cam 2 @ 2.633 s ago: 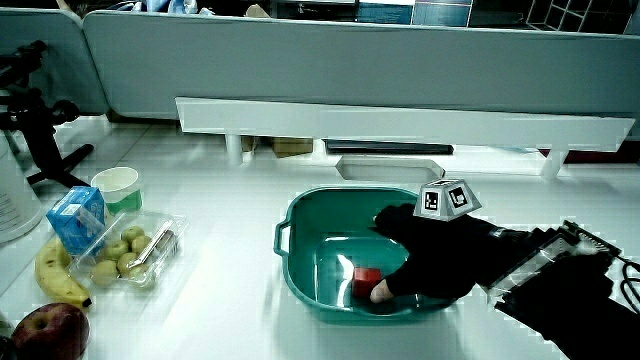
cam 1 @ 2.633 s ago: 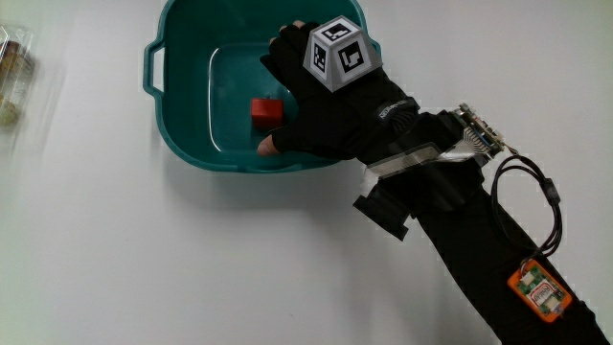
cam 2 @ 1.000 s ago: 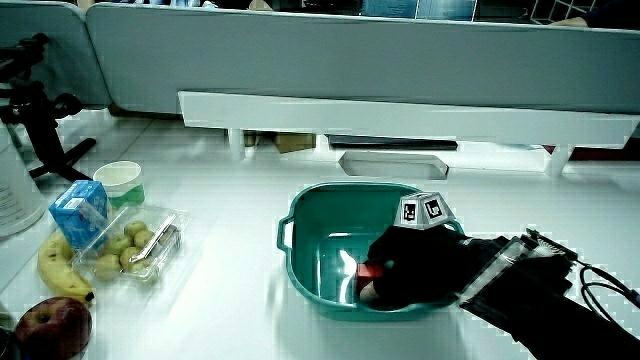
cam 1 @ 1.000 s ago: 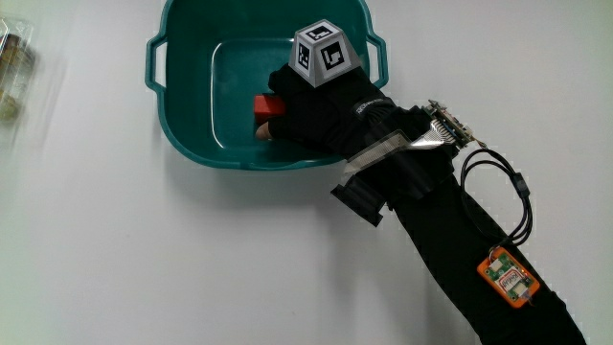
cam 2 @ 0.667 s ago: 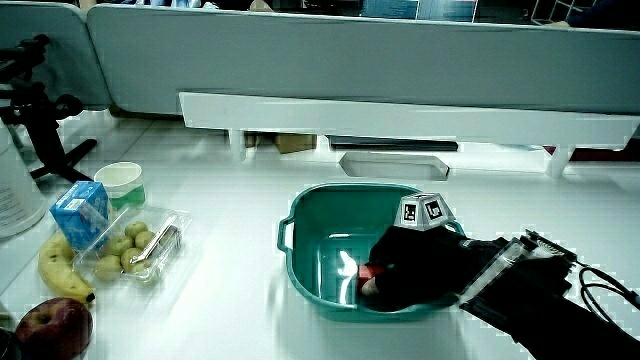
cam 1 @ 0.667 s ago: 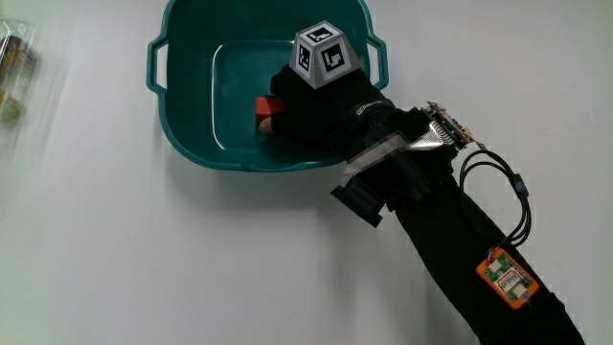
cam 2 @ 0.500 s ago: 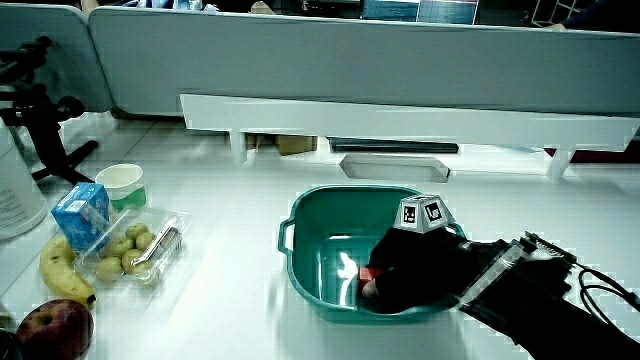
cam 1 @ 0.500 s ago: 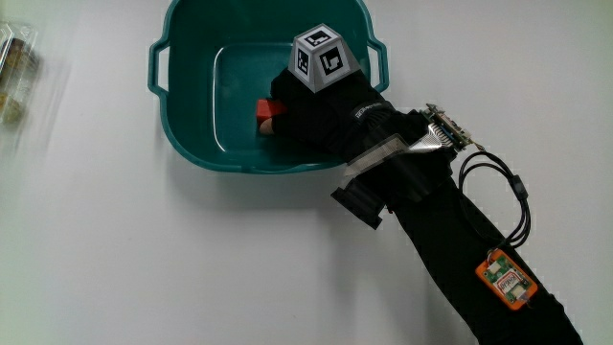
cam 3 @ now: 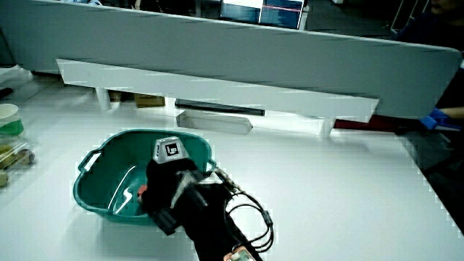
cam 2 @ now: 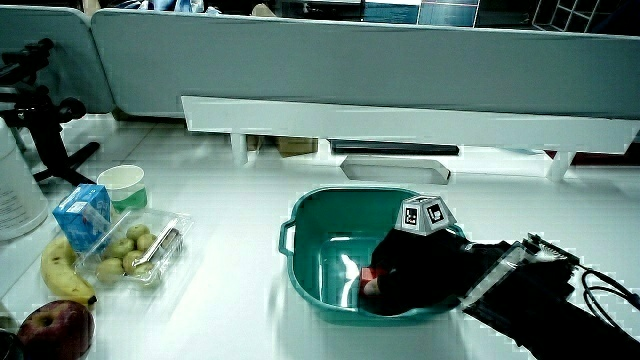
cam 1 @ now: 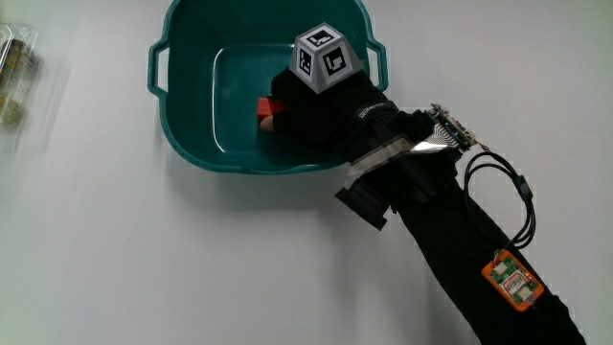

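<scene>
A teal plastic basin [cam 1: 182, 144] with two handles stands on the white table. The hand [cam 1: 287, 110] reaches down into the basin with its fingers curled around the block, and a bare fingertip shows just under it. Most of the block is hidden under the glove. The patterned cube [cam 1: 323, 58] rides on the back of the hand. The forearm [cam 1: 450, 240] runs out over the basin's near rim toward the person.
At the table's edge, well away from the basin, lie a blue carton [cam 2: 82, 215], a paper cup [cam 2: 125, 183], a clear box of green fruit [cam 2: 130, 250], a banana [cam 2: 60, 275] and an apple [cam 2: 55, 335]. A long white riser [cam 2: 400, 125] stands before the low partition [cam 2: 350, 60].
The hand has dropped into the basin from its spread pose above the block and closed its fingers on the red block. Over the last second it has hardly moved.
</scene>
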{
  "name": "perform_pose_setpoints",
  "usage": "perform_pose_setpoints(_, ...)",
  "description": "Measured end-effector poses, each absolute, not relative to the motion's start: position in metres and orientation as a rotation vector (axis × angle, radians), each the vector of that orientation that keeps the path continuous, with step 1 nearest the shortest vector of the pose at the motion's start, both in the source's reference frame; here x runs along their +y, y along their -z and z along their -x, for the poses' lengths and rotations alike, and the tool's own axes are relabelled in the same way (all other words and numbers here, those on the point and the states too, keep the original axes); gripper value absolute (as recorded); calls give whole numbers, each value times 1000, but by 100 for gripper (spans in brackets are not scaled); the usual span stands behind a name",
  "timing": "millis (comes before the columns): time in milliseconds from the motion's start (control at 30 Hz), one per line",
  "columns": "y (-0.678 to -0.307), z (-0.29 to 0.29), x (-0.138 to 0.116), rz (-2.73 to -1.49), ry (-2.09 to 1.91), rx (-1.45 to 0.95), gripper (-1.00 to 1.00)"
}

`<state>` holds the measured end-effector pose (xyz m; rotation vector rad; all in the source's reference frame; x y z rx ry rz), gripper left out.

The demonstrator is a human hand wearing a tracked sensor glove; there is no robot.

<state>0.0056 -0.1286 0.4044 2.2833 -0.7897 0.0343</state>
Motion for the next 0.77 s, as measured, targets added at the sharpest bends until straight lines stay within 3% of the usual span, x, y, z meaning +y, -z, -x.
perform_pose_setpoints(433, -360, -14, -119, -2319, -24, -856, -100)
perform_pose_setpoints(767, -323, -33, -96, -2412, 13, -928, -100)
